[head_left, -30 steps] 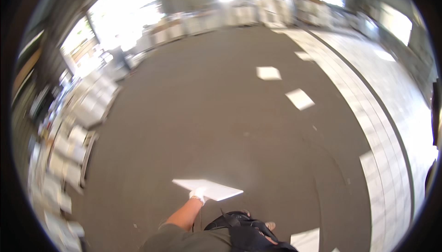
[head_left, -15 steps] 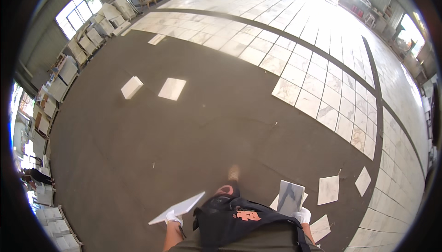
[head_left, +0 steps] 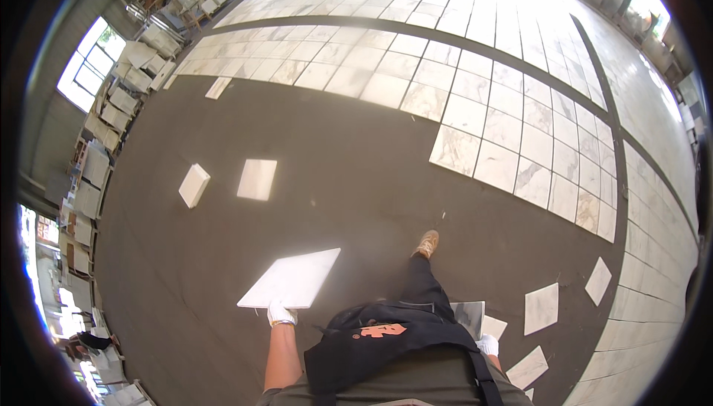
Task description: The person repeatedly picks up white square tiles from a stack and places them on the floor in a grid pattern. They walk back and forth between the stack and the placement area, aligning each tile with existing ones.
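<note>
My left hand (head_left: 281,314), in a white glove, grips the near edge of a pale marble tile (head_left: 291,280). That tile is held out over the floor, its broad face showing. At my right side, my gloved right hand (head_left: 488,344) holds a tile with dark grey veining (head_left: 469,317). My apron and body cover the lower part of this second tile, and the right fingers are only partly visible. Close by the right hand, a white tile (head_left: 493,327) shows past the veined one, and another pale tile (head_left: 527,367) lies on the floor.
Rows of white marble tiles (head_left: 490,139) cover the floor ahead and right, split by dark strips. Loose tiles lie at right (head_left: 541,309) and far right (head_left: 598,281). A single tile (head_left: 257,179) and a small stack (head_left: 194,185) sit ahead left. Slabs (head_left: 111,116) line the left wall.
I have stepped forward, one shoe now out in front. The left tile has swung forward, showing more of its face. The right tile has dropped back, more hidden by my body.
</note>
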### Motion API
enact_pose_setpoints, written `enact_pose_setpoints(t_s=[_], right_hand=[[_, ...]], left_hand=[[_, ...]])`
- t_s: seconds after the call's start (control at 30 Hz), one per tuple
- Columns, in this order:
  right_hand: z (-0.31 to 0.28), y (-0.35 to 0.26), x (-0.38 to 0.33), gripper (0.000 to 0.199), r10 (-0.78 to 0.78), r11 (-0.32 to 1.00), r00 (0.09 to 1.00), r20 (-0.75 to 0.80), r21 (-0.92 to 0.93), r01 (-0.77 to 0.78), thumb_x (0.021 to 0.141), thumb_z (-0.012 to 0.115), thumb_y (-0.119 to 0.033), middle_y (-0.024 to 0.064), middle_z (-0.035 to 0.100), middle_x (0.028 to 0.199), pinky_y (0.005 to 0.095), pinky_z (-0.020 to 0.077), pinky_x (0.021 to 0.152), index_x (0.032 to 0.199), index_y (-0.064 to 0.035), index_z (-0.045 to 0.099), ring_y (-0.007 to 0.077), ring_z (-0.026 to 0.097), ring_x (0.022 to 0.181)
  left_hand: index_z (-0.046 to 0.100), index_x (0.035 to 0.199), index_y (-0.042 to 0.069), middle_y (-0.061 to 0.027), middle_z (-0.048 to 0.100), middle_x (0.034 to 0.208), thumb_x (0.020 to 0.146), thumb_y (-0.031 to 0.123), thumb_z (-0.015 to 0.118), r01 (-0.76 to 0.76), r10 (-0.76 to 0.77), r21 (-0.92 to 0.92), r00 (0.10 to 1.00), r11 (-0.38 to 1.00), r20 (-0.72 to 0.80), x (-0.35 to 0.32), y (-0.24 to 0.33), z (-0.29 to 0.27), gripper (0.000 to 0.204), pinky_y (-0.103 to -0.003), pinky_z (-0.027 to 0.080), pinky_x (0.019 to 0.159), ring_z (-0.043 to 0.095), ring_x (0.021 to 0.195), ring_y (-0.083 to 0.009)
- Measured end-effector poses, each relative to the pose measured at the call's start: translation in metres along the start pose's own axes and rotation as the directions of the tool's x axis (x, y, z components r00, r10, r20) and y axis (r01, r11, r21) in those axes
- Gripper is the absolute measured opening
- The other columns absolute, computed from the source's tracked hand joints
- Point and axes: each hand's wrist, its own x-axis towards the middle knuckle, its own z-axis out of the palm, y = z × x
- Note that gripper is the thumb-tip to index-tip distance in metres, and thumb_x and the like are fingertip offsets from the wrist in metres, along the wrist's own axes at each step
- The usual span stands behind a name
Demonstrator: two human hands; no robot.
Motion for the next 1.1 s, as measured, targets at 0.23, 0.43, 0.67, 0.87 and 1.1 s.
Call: enact_pose_setpoints(t_s=[0.23,0.43,0.67,0.87,1.1], right_hand=[[-0.095,-0.065,0.119,0.029,-0.008,1.000,0.999,0.050,-0.021,0.009,0.079,0.066,-0.028,0.0206,0.074,0.101,0.0453,0.0568,0.088,0.097,-0.0087,0.077,0.0397,0.071,0.099],[-0.219,-0.127,0.184,0.028,0.018,0.994,0.996,-0.090,0.111,-0.008,0.081,0.062,-0.022,0.0188,0.073,0.098,0.0456,0.0556,0.085,0.104,-0.0139,0.076,0.0396,0.070,0.097],[-0.295,-0.198,0.236,0.029,0.140,0.936,0.974,-0.176,0.344,-0.073,0.078,0.069,-0.022,0.0166,0.074,0.096,0.0429,0.0560,0.081,0.105,-0.0156,0.076,0.0387,0.070,0.094],[-0.328,-0.261,0.270,0.040,0.286,0.784,0.953,-0.097,0.596,-0.174,0.071,0.077,-0.012,0.0091,0.078,0.095,0.0352,0.0566,0.078,0.111,-0.0086,0.076,0.0228,0.074,0.083],[-0.340,-0.294,0.327,0.040,0.342,0.712,0.936,0.078,0.629,-0.313,0.070,0.079,-0.019,0.0124,0.077,0.100,0.0370,0.0555,0.085,0.110,-0.0108,0.076,0.0295,0.074,0.092]], left_hand=[[0.061,0.120,0.002,-0.0108,0.071,0.110,0.095,0.015,0.057,-0.004,0.004,0.006,1.000,1.000,0.014,0.000,0.011,0.213,0.029,-0.036,0.063,0.073,0.073,0.094,-0.0264],[0.061,0.112,0.003,-0.0087,0.071,0.102,0.094,0.014,0.053,0.051,-0.050,0.079,0.999,0.996,-0.012,0.019,0.012,0.319,0.023,-0.024,0.058,0.054,0.072,0.078,-0.0199],[0.059,0.126,-0.001,-0.0183,0.065,0.122,0.100,0.024,0.052,0.061,-0.075,0.161,0.993,0.985,0.086,0.136,0.006,0.436,0.037,-0.050,0.056,0.092,0.064,0.111,-0.0336],[0.058,0.121,-0.005,-0.0190,0.067,0.115,0.093,0.010,0.052,0.162,-0.166,0.356,0.986,0.920,-0.019,0.250,-0.020,0.538,0.032,-0.043,0.063,0.080,0.071,0.097,-0.0322],[0.058,0.125,-0.006,-0.0205,0.066,0.118,0.089,0.002,0.063,0.124,-0.158,0.479,0.987,0.869,0.032,0.266,-0.046,0.674,0.037,-0.047,0.058,0.090,0.067,0.105,-0.0351]])
